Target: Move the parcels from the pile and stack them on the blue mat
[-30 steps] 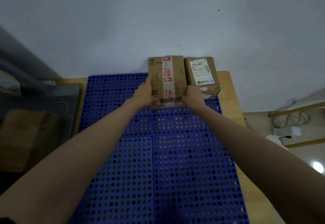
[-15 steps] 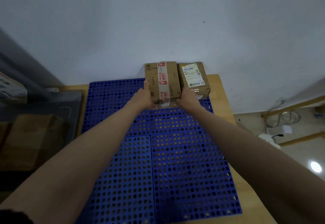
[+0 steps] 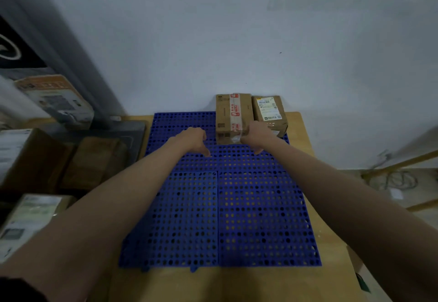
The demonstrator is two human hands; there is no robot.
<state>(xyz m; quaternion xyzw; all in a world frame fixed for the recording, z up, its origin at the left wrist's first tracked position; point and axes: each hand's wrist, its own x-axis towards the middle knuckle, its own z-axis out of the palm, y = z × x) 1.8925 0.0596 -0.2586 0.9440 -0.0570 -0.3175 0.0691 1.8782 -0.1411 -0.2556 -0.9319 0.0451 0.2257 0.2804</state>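
Two brown parcels stand side by side at the far right corner of the blue perforated mat [image 3: 218, 207], against the wall. One is a parcel with red and white tape [image 3: 233, 114], the other a parcel with a white label [image 3: 269, 109] to its right. My left hand [image 3: 194, 139] hovers over the mat just left of the taped parcel, apart from it, fingers loosely bent and thumb down. By the taped parcel's front right corner, my right hand [image 3: 254, 137] holds nothing; whether it touches the box is unclear.
The mat lies on a wooden table [image 3: 301, 140] set against a pale wall. To the left sit more parcels [image 3: 54, 98], a labelled box [image 3: 28, 218] and a dark bin [image 3: 106, 150] with cartons. Cables lie on the floor at right [image 3: 398, 180].
Both hands have let go of the taped parcel, which now rests on the mat beside the labelled one. My left hand has drawn back to the left, and the view has pulled back.
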